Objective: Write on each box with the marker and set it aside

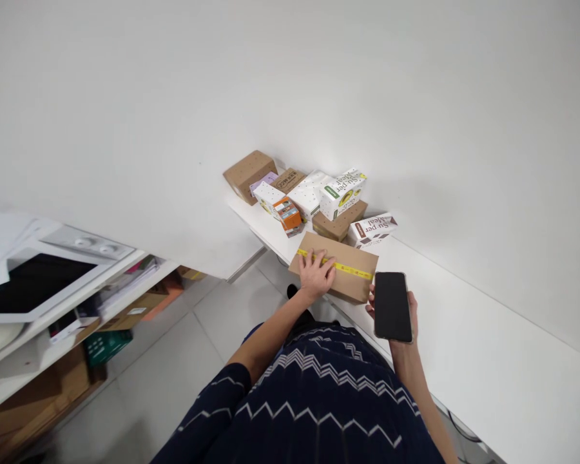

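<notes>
White wall and a long white desk (488, 322) fill most of the view, and near the desk's front edge a flat brown cardboard box (336, 265) is laid, crossed along its length by a strip of yellow tape (348, 268). The left hand (316, 274) is spread flat on the box's near left part, fingers apart, pressing on the lid and over the tape rather than gripping. The right hand (400, 308) is closed around a black phone (392, 305), whose dark screen is turned upward, just beside the box's right end.

The box is judged stiff and fairly light, its board dry and easily gripped; it would best be taken by its two short ends or under a long edge, since the taped top gives no purchase. Printing on the tape is too small to be read.

Behind the box, a cluster of smaller cartons (314, 193) is stacked against the wall. "Su-per Meal" can be read on a white carton with green print (342, 192) and again on a white one with brown print (372, 229). Plain brown cartons, a lilac one and an orange one are seen among them. To the left, shelves (77, 290) with papers and boxes are seen above a tiled floor (174, 361).
</notes>
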